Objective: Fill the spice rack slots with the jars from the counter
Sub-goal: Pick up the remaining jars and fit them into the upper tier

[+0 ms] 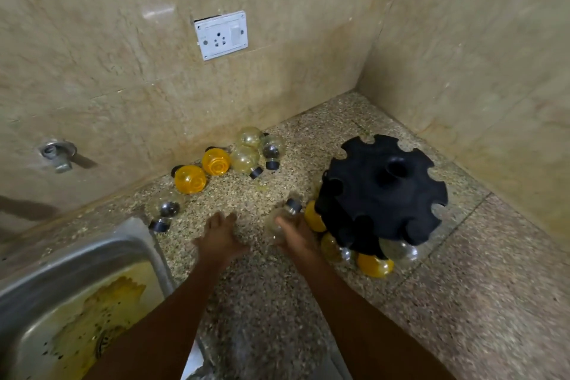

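The right hand (294, 236) grips a clear jar (283, 219), its cap pointing past the fingertips toward the black rack (382, 191), while the left hand (220, 236) hovers open-fingered just beside it.

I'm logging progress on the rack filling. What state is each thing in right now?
Right hand: gripping a clear jar.
Left hand: open, empty, over the counter.
Spice rack: upright, top slots empty, several lower slots holding jars.
Two orange jars: lying by the wall.
Clear jar by the sink: lying on its side.
Wall socket: nothing plugged in.
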